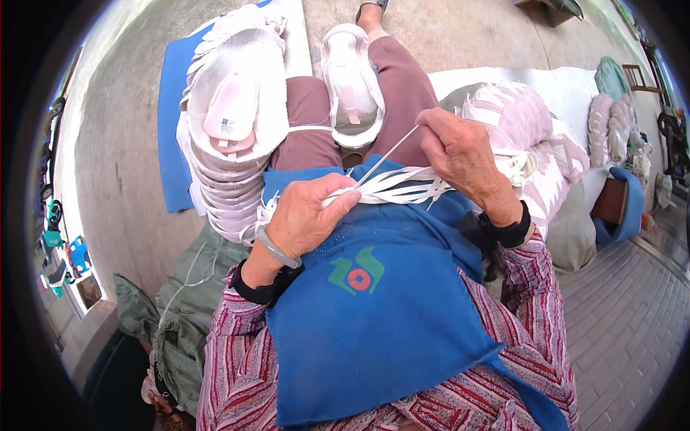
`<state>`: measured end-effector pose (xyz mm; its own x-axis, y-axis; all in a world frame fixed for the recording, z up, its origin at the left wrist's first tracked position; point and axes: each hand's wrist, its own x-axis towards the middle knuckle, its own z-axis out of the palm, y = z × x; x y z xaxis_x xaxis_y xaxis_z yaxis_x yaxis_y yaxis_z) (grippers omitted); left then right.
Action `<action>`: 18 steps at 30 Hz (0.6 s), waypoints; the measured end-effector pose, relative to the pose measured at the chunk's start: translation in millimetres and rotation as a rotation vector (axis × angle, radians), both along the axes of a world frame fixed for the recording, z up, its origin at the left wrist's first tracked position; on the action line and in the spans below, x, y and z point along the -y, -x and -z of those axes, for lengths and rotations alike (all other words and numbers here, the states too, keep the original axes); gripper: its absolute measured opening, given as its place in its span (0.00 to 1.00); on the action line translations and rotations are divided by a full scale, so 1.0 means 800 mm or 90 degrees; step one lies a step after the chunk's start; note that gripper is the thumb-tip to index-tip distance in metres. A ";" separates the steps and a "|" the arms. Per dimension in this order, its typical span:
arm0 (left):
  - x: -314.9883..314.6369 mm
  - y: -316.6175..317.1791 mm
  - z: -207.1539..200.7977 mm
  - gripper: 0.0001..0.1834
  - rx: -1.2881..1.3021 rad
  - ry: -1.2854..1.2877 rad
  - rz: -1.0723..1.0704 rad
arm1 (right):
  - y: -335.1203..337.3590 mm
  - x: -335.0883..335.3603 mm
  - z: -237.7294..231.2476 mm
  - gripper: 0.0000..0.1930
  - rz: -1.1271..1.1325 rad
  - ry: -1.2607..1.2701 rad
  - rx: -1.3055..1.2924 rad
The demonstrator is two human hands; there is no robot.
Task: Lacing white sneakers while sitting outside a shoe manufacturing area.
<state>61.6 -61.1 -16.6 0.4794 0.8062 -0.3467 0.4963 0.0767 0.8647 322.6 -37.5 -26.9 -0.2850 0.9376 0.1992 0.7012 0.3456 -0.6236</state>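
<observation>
Over my lap, a bundle of flat white shoelaces (406,185) lies across the blue apron (381,345). My left hand (305,212) is closed on the near end of the bundle, thumb on top. From there one thin white lace (387,156) runs taut up to my right hand (460,154), whose fingers pinch its end. Beyond the laces, a pale pink and white shoe upper (352,82) rests between my legs. A white lace (310,128) stretches from it to a tall stack of similar uppers (230,179) on the left, the top one facing up.
More pink and white uppers (517,118) are piled at my right on a grey-green sack (575,230), with further ones (611,126) beyond. A blue chair-like object (624,205) stands farther right. Green woven sacking (190,302) lies at my left. A blue sheet (172,122) is under the stack.
</observation>
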 end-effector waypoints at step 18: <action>0.035 0.059 0.003 0.11 -0.227 -0.030 0.136 | -0.462 -0.104 -0.173 0.19 0.855 -0.115 0.708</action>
